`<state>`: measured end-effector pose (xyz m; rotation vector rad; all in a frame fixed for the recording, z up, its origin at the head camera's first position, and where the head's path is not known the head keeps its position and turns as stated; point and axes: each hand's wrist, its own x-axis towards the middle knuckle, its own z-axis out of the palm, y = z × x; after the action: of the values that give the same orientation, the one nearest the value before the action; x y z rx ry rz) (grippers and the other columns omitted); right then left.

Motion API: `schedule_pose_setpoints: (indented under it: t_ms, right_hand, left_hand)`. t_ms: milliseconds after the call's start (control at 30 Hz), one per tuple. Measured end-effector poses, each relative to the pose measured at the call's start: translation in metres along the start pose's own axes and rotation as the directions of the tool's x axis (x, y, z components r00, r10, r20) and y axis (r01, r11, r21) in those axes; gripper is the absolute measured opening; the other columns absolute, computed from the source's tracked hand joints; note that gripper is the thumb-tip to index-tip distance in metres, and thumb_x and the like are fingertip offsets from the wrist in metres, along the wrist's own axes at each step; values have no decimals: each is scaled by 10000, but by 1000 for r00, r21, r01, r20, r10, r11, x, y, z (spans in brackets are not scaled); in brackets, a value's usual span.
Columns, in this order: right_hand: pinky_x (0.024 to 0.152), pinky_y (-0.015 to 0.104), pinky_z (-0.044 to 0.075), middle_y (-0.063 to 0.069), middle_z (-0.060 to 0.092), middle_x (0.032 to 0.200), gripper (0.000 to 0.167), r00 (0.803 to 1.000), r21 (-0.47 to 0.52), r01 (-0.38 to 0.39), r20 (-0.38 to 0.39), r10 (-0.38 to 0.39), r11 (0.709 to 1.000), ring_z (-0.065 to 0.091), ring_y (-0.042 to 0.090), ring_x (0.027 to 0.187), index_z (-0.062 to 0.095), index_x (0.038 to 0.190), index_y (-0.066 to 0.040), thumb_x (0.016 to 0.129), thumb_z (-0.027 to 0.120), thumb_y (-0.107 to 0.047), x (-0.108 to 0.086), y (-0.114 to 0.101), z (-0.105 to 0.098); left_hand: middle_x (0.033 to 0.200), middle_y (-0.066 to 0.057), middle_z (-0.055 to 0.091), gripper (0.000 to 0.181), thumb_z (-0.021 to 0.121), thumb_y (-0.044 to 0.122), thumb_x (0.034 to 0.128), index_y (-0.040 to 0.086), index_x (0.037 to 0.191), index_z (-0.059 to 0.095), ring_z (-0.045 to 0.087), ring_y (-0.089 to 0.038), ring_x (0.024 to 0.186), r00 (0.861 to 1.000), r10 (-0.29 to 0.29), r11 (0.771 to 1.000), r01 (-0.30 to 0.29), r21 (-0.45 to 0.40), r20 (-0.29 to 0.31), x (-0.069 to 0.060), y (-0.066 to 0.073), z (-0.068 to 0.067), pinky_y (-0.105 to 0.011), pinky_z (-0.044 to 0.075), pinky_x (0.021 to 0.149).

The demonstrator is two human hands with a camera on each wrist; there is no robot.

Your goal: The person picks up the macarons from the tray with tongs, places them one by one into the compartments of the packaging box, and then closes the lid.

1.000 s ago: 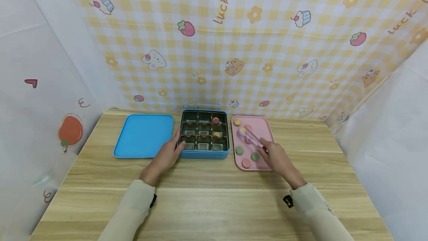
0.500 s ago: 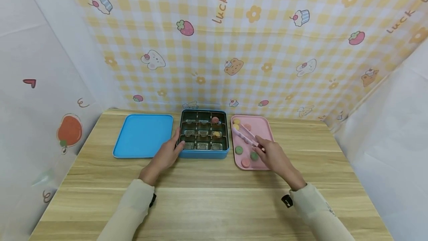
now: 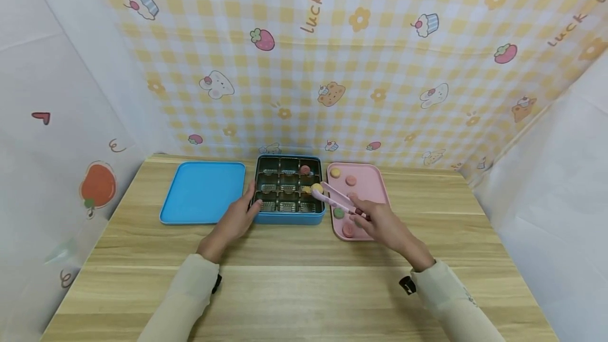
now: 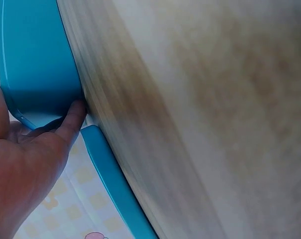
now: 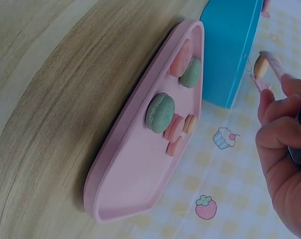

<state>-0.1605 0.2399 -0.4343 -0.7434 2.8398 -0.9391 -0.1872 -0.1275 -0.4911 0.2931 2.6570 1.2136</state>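
Right hand: grips lilac tongs, fingers curled round the handle (image 3: 382,223)
Tongs: pinch a yellow macaron between their tips (image 3: 334,199)
Yellow macaron: raised above the box, near its middle-row right compartment (image 3: 317,188)
Left hand: grips the box's near left corner, thumb at the rim (image 3: 235,220)
Blue box: nine compartments, a pink macaron (image 3: 305,170) in the far right one, a yellow thing too small to identify below it (image 3: 288,219)
Pink tray: just right of the box, holding three pink macarons, two green, one yellow (image 3: 370,186)
Blue lid-like panel: flat, left of the box (image 3: 203,192)
Tabletop: wood-grained (image 3: 294,294)
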Motion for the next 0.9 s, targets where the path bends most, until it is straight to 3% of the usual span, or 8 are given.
schedule_pose_setpoints:
  t_ms: [133,433,900]
  right_hand:
    - [490,188,377,-59,608,786,351,999,-16,25,26,-25,1000,438,12,588,642,1281,-10,951,678,-124,0,-1,2]
    - [537,183,398,-89,594,803,443,995,-50,47,94,-42,998,455,13,634,572,1368,36,959,658,-110,1,-4,3]
    - [547,187,412,-93,599,800,492,991,-83,66,123,-56,994,464,5,640,543,1381,66,950,677,-129,4,-7,1]
  left_hand:
    - [1625,-217,118,671,374,288,1095,14,1587,9,267,-423,1447,1000,6,1000,-6,8,-2,0,-1,0,-574,299,1141]
    - [1630,-197,120,676,384,298,1092,16,1589,22,272,-407,1449,1000,2,1000,-2,2,-11,0,-2,1,-564,296,1147]
    - [1621,-221,130,676,389,277,1091,6,1585,15,295,-429,1432,1000,2,1000,-2,3,-3,0,0,-2,-577,317,1131]
